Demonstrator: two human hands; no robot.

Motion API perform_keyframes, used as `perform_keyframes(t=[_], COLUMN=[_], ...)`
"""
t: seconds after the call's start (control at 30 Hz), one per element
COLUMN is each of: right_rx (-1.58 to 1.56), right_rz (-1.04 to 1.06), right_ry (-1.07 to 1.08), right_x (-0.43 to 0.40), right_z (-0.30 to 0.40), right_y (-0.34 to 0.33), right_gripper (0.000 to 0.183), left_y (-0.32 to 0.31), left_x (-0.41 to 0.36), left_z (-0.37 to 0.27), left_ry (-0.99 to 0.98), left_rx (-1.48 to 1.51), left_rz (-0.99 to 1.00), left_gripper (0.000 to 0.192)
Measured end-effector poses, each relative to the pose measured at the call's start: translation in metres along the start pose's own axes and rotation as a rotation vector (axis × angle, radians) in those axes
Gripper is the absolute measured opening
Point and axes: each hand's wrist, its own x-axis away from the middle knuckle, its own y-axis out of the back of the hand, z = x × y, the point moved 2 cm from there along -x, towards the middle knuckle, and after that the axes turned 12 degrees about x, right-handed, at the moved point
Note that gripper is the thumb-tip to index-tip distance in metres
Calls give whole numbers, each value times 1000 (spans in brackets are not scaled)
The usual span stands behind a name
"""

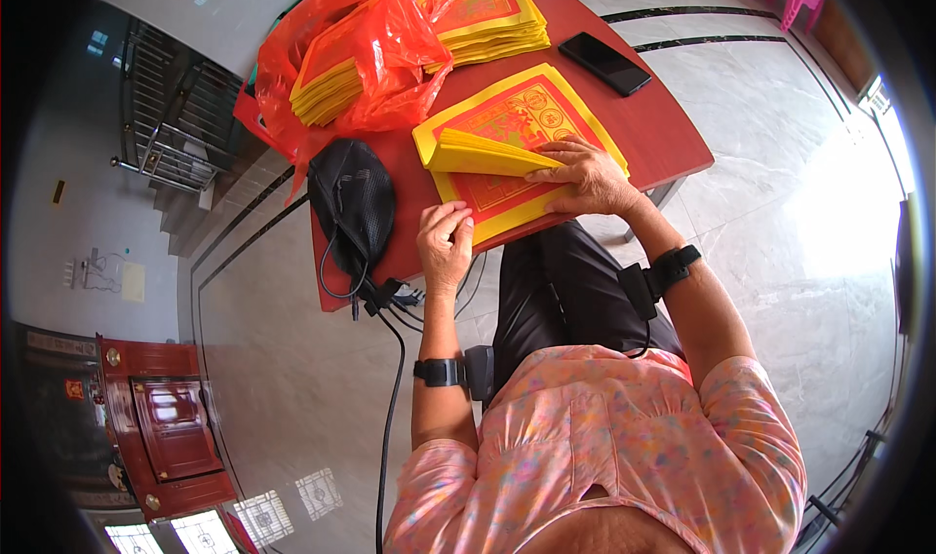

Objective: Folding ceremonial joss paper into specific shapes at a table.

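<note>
Yellow joss paper sheets (pixel 504 221) with a red and gold printed panel lie stacked flat at the table's near edge. On them rests a folded, fanned bundle of yellow paper (pixel 486 156). My right hand (pixel 591 177) lies over the bundle's right end, pressing it with the fingers. My left hand (pixel 446 243) is at the lower left corner of the sheets, thumb and fingertips together; whether it pinches a sheet edge cannot be told.
The red table (pixel 665 134) also bears a black phone (pixel 605 63), a thick joss paper stack (pixel 497 39), a red plastic bag (pixel 402 50) with more paper, and a black mesh pouch (pixel 355 196). A black cable (pixel 395 378) runs down beside my left arm.
</note>
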Motion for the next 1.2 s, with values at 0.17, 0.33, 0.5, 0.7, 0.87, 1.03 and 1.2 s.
perform_keyframes(t=[0.17,0.33,0.5,0.7,0.87,1.03,1.2], right_rx=[34,18,13,0,-9,11,13], right_rz=[-4,24,16,9,11,2,-10], right_ry=[18,-4,3,-41,-37,-40,-27], right_x=[1,0,0,2,1,1,0], right_z=[0,2,2,-1,-1,0,0], right_y=[-1,1,1,-2,-1,-1,0], right_gripper=[48,48,50,50,49,45,41], left_y=[0,0,1,5,6,7,7], left_x=[0,0,1,2,3,3,3], left_z=[0,1,1,1,4,4,4], left_ry=[-2,-10,-5,4,17,20,5], left_rx=[-6,-8,1,85,122,123,123], left_rz=[2,6,6,-11,-14,-2,5], left_gripper=[12,13,13,18,20,21,22])
